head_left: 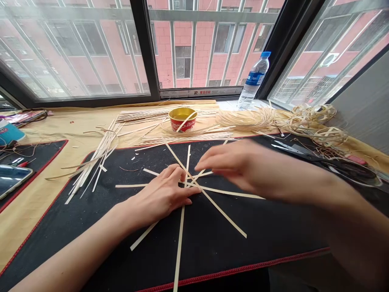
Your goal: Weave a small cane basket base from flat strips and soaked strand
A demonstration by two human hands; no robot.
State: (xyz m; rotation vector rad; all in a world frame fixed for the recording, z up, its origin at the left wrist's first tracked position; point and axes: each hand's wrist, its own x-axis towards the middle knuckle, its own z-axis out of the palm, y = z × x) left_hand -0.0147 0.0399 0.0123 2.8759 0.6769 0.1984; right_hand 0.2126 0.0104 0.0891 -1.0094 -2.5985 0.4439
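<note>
Several flat pale strips (223, 211) cross one another like spokes on a black mat (258, 239) with a red edge. My left hand (167, 188) rests on them, its fingers bent and pressing near the crossing point; thumb and a fingertip lie at the strips' centre. Above the right side of the crossing hovers my right hand (237, 164), blurred by motion. Its fingers point left and held together, and whether anything is between them cannot be made out.
A red and gold bowl (183, 121) stands behind the mat, beside bundled strips (100, 158). Coiled strips (246, 117), a water bottle (254, 83) and scissors (296, 152) are to the right. A phone (13, 178) lies at the left.
</note>
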